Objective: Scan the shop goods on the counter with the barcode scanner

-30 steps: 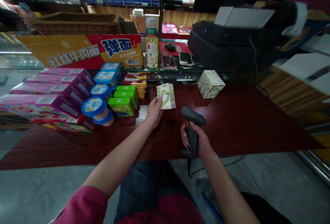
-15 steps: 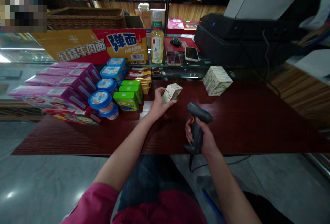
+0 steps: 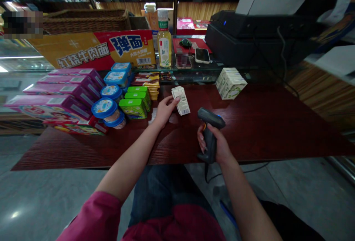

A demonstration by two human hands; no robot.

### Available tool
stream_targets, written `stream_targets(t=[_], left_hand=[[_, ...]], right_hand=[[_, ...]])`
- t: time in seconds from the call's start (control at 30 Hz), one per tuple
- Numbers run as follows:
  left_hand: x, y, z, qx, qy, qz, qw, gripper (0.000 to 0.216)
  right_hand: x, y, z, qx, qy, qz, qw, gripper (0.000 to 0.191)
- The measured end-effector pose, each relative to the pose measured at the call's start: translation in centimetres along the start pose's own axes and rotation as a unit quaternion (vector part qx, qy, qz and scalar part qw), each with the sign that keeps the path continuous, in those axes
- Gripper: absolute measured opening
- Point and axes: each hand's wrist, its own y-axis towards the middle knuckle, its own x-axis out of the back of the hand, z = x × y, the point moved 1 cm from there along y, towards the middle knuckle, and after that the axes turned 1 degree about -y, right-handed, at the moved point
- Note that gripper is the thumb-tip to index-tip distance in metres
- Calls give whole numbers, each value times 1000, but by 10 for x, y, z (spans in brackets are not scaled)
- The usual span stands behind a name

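Observation:
My left hand (image 3: pixel 166 109) is closed on a small white-and-green carton (image 3: pixel 182 101), thumb and fingers at its left side. The carton is tipped, so a face with a barcode shows at its lower end. My right hand (image 3: pixel 215 141) is wrapped round the grip of a dark grey barcode scanner (image 3: pixel 211 118), whose head points left toward the carton. Further back on the right stands a block of similar white cartons (image 3: pixel 231 83). Left of my left hand are green tins (image 3: pixel 133 108) and a stack of brown and gold packets (image 3: pixel 146 80).
Blue-lidded tubs (image 3: pixel 104 108) and purple boxes (image 3: pixel 59 102) crowd the left of the brown counter (image 3: pixel 249 133). Behind stand a noodle box (image 3: pixel 83 50), a drink bottle (image 3: pixel 164 41), a phone (image 3: pixel 202 55) and a black machine (image 3: pixel 235 45). The scanner's cable (image 3: pixel 222 175) hangs below the front edge.
My left hand has turned the carton so its barcode face shows, and its grip has moved to the carton's left side. My right hand holds the scanner much as before. The view has shifted slightly.

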Motion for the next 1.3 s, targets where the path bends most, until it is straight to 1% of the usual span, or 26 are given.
stream_targets(t=[0.07, 0.17, 0.3, 0.37, 0.47, 0.6, 0.8, 0.9, 1.0, 1.07, 1.13, 1.2, 1.23, 1.3], left_hand=[[-2, 0, 0, 19, -30, -24, 999, 45], [-2, 1, -1, 32, -48, -27, 998, 49], [-1, 2, 2, 15, -19, -30, 999, 45], [0, 3, 4, 7, -24, -29, 999, 43], [1, 5, 6, 35, -96, -3, 995, 46], [-1, 3, 3, 81, -211, 37, 973, 49], [0, 2, -1, 103, -255, 57, 960, 42], [2, 4, -1, 122, -275, 46, 953, 47], [3, 5, 3, 128, -256, 38, 957, 58], [2, 4, 7, 103, -221, 43, 969, 64], [2, 1, 10, 54, -151, 46, 986, 65], [2, -2, 10, 0, -51, 48, 998, 66], [3, -4, 9, -23, 0, 55, 998, 65], [7, -7, 6, -63, 88, 84, 991, 54]], right_hand=[[1, 0, -1, -19, -9, -1, 1000, 33], [1, -1, -1, -39, -25, 1, 999, 34], [-2, -2, 0, -31, -31, 3, 999, 34], [-2, -2, 0, -27, -31, 10, 999, 33], [-1, -1, -1, -19, -27, 10, 999, 32], [1, 0, -2, 3, -12, 6, 1000, 32], [3, 0, -3, -1, -1, 9, 1000, 31], [3, 1, -3, 4, -6, 14, 1000, 31], [3, 1, -3, 11, -2, 16, 1000, 31], [3, 1, -3, 12, 0, 14, 1000, 30], [2, 0, -2, 11, -2, 10, 1000, 31], [2, 0, -2, 9, -5, 7, 1000, 31], [2, 0, -2, 8, -6, 5, 1000, 32], [1, 0, -2, 8, -7, 3, 1000, 32]])
